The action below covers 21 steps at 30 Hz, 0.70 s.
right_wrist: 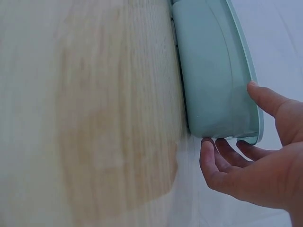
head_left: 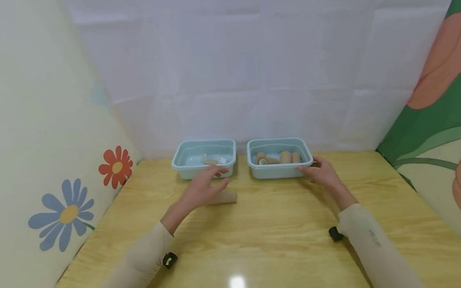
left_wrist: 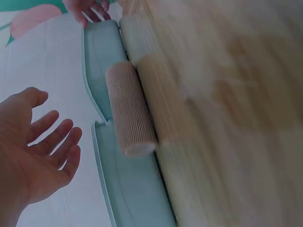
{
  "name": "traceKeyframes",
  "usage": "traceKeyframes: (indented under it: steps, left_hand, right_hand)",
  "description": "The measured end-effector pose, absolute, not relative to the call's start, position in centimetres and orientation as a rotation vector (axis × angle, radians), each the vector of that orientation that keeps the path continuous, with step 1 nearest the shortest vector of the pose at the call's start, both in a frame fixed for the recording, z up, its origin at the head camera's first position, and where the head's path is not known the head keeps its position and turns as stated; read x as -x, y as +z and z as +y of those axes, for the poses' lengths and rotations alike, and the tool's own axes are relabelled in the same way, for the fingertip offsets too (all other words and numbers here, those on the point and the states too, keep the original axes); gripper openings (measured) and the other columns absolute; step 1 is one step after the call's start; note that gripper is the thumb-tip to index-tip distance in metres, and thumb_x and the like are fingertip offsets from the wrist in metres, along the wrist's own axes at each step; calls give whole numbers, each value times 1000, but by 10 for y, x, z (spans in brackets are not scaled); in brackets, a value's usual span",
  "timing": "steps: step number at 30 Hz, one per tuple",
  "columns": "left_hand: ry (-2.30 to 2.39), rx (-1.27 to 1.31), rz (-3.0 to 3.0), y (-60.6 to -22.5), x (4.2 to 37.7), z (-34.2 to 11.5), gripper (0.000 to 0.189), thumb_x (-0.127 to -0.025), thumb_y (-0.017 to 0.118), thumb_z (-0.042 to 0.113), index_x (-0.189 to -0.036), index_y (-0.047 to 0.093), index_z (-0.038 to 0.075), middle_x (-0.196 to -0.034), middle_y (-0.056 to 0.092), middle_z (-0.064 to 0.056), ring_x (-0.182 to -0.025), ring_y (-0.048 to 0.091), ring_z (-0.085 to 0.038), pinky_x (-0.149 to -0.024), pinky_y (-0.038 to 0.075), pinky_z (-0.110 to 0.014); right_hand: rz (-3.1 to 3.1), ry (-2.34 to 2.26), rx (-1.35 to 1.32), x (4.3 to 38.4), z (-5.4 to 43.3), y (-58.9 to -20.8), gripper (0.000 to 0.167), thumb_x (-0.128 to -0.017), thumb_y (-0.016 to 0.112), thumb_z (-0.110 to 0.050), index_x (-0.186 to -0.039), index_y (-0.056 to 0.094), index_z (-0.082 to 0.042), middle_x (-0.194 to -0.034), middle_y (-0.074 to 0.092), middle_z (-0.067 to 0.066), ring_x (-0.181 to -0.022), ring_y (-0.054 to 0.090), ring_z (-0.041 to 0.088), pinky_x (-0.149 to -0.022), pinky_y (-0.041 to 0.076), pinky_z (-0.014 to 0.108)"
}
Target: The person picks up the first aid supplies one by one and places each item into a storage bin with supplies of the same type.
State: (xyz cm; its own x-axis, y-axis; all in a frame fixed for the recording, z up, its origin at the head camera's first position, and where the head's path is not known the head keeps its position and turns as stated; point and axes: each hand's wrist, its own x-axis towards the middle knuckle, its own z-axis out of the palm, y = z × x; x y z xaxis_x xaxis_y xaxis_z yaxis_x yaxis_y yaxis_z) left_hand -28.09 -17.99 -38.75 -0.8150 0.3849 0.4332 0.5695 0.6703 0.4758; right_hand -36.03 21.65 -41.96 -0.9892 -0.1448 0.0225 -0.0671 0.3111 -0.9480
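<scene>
A tan ribbed roll (left_wrist: 131, 111) lies sideways on the table in front of the left blue bin (head_left: 185, 173). My left hand (head_left: 203, 187) hovers over it with fingers loosely bent and holds nothing; in the left wrist view a gap separates hand and roll. At the right, my right hand (right_wrist: 258, 161) grips the near right corner of the right blue bin (right_wrist: 215, 71), thumb on the rim and fingers against the end wall. Inside that bin lie several tan rolls (head_left: 285, 157). Clear-wrapped packets (head_left: 214, 160) lie in the left bin.
Both bins stand side by side at the back of the wooden table (head_left: 272, 235), with a narrow gap between them. A white sheet (head_left: 228, 68) hangs right behind. Painted walls (head_left: 36, 146) border both sides.
</scene>
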Motion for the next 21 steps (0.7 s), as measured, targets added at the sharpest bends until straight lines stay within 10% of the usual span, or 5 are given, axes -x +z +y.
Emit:
traceKeyframes:
  steps: [21]
  left_hand:
    - [-592, 1035, -2934, -392, 277, -212, 49, -95, 74, 18, -137, 58, -2, -130, 60, -18, -118, 55, -35, -99, 44, -51]
  right_hand:
    - [2468, -1823, 211, 355, 214, -416, 75, -96, 74, -23, -153, 36, 8, -141, 50, 30, -116, 54, 34, -92, 52, 46]
